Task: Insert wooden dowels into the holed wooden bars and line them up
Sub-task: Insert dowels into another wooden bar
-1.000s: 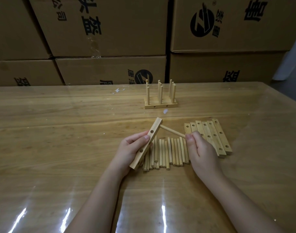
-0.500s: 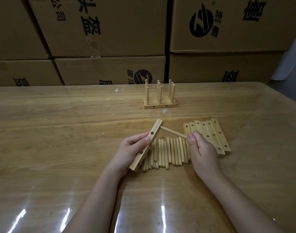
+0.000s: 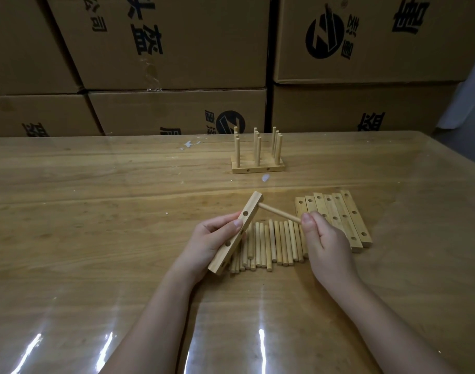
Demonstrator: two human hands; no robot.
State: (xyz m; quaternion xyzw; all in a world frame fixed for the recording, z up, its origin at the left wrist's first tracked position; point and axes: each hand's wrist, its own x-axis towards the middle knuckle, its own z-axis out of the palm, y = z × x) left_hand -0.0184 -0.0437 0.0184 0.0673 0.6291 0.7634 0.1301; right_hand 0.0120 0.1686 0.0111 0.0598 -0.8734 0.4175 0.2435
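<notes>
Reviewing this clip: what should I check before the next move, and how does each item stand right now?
1. Left hand grips the bar: ok.
2. Right hand pinches the dowel: ok.
3. Dowel tip meets the bar near its far end: ok.
4. Dowel fully seated in its hole: cannot tell.
5. Loose dowels lie on the table between the hands: ok.
6. Finished bars stand at the back, their dowels upright: ok.

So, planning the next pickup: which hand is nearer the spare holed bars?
Right. The right hand sits just beside the spare bars, pinching a dowel; the left hand is farther left, holding a bar.
</notes>
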